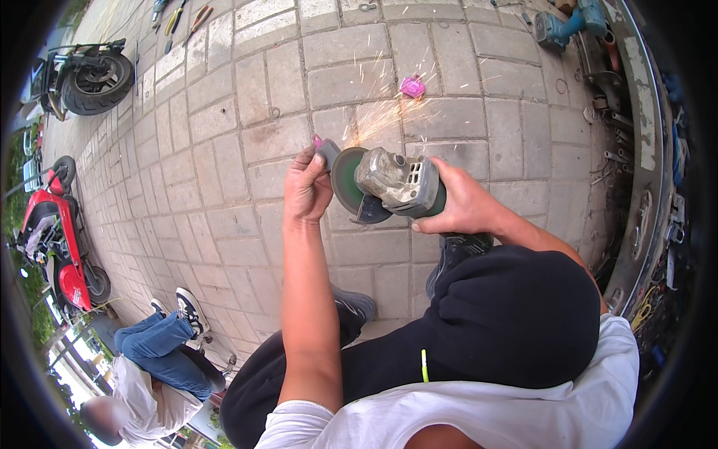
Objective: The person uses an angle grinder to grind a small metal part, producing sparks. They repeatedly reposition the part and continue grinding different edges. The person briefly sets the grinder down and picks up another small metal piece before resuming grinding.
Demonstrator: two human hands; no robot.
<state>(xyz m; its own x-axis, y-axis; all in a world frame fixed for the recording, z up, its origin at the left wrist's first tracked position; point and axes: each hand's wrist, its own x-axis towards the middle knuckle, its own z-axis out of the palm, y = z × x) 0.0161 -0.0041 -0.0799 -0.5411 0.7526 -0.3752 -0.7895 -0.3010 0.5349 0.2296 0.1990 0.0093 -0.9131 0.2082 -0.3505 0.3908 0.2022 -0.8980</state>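
My right hand (467,200) is wrapped round the body of a worn angle grinder (390,178) with a grey metal head and a dark guard. Its greenish disc (347,179) faces left, and orange sparks fly from it up and to the right. In my left hand (307,183), fingers pinch a small flat dark-grey piece (327,155) against or very close to the disc's edge. A bit of pink shows at the top of that piece; its exact kind cannot be made out. On the paving ahead lies a small bright pink object (412,87), in the path of the sparks.
Pliers (199,21) and other hand tools lie at the far left. A teal cordless power tool (555,31) sits far right, beside a metal-edged rack (636,217). At left stand a motorcycle wheel (97,81) and a red scooter (66,239); a person in jeans (161,344) sits lower left.
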